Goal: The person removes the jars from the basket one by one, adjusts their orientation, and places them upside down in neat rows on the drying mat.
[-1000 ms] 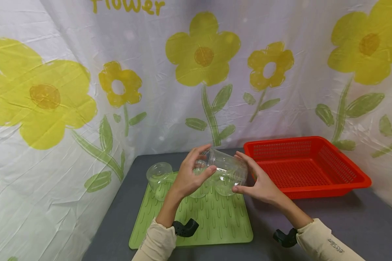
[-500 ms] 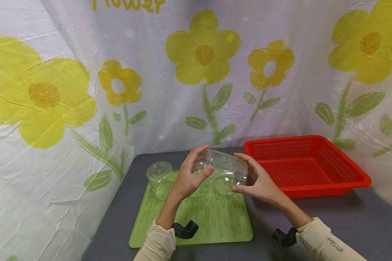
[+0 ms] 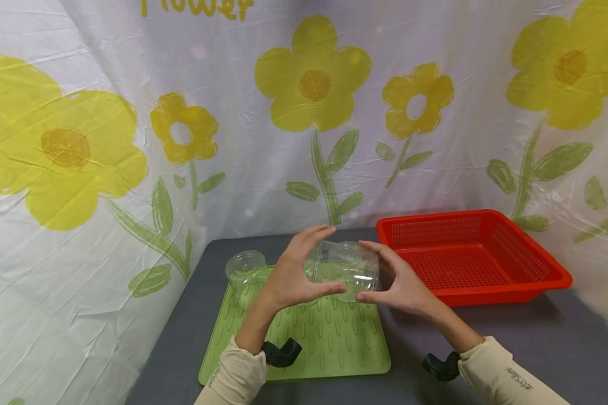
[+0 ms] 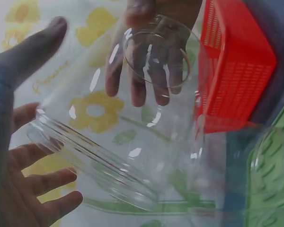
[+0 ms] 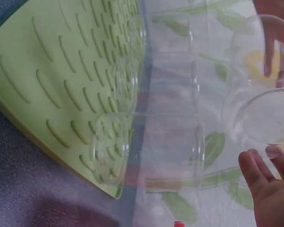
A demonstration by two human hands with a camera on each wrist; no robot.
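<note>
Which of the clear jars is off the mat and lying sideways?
The clear jar gripped between the left hand and right hand; the other jars stand on the green mat.

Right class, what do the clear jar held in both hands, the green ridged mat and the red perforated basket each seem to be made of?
Clear jar: transparent, glossy, glass or clear plastic; the hands show through it, with bright glints.
Green ridged mat: matte, moulded raised ridges, probably silicone or rubber.
Red perforated basket: glossy moulded plastic, with a uniform grid of holes.
</note>
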